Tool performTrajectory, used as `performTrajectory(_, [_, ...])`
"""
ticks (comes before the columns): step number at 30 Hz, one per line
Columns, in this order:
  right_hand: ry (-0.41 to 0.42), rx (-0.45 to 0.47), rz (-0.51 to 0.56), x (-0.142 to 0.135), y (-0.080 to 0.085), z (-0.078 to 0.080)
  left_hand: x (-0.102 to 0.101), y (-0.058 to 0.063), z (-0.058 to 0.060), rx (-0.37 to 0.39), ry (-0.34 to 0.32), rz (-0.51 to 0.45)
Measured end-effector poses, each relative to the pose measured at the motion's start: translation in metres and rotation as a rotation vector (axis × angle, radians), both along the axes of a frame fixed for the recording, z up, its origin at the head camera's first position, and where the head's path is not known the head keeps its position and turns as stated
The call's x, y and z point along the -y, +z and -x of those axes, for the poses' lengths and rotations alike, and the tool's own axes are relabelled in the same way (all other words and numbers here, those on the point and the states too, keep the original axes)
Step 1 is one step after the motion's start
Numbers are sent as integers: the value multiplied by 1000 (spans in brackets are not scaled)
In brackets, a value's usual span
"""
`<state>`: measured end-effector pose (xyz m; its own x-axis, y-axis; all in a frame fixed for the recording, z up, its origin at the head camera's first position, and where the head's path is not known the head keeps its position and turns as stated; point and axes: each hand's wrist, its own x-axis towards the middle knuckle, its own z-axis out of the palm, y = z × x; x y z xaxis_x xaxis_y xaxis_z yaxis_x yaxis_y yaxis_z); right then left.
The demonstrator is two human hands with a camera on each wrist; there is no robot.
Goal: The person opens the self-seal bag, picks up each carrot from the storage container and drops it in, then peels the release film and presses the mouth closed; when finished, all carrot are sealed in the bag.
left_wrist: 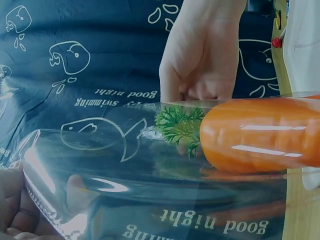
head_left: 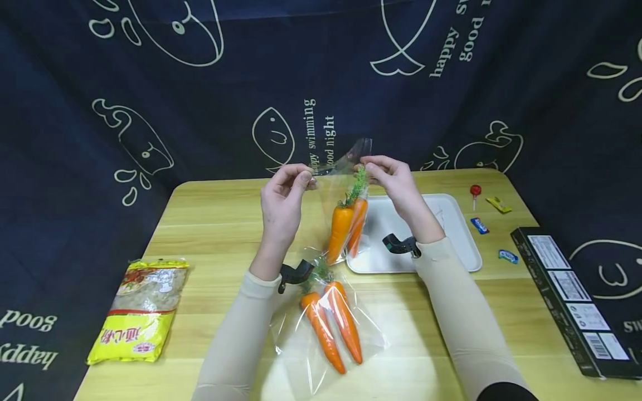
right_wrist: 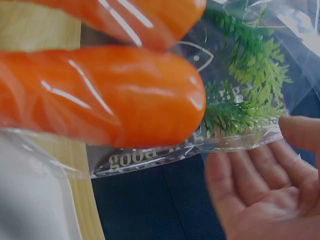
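A clear plastic bag (left_wrist: pixel 115 185) with two orange carrots (head_left: pixel 341 227) inside hangs between my hands, above the table. My left hand (head_left: pixel 283 195) pinches the bag's left edge between thumb and fingers. On the other side my right hand (head_left: pixel 393 181) pinches the edge near the green leafy tops (right_wrist: pixel 250 75). In the right wrist view its thumb and fingertips meet at the bag's rim. Below, on the table, lies a second clear bag with two carrots (head_left: pixel 331 323), tips toward me.
A white tray (head_left: pixel 463 239) stands behind my right forearm. Right of it lie a red lollipop (head_left: pixel 475 190) and several small wrapped candies (head_left: pixel 479 225). A black box (head_left: pixel 569 301) sits at the right edge, a yellow pasta packet (head_left: pixel 142 312) at the left.
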<state>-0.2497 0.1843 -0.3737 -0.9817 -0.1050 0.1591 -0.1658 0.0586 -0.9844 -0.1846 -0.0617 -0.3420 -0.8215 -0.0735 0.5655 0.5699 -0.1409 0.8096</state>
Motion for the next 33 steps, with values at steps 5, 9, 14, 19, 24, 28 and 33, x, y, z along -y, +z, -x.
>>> performTrajectory(5, [-101, -57, -5, -3, 0, -9, 10, 0, 6, 25, -34, 21])
performTrajectory(9, [-167, -93, 7, -8, -2, -18, 22, -3, 14, 81, -75, 69])
performTrajectory(14, [-221, -128, 21, -9, -4, -28, 28, -12, 26, 212, -133, 124])
performTrajectory(19, [-213, -187, -16, -12, 0, -34, 33, -20, 31, 271, -78, 130])
performTrajectory(24, [-227, -283, -125, -19, 7, -43, 40, -17, 29, 232, -92, 139])
performTrajectory(28, [-190, -354, -162, -26, 11, -48, 41, -11, 24, 208, -108, 161])
performTrajectory(33, [-111, -382, -50, -29, 17, -52, 43, -3, 19, 125, -64, 122])
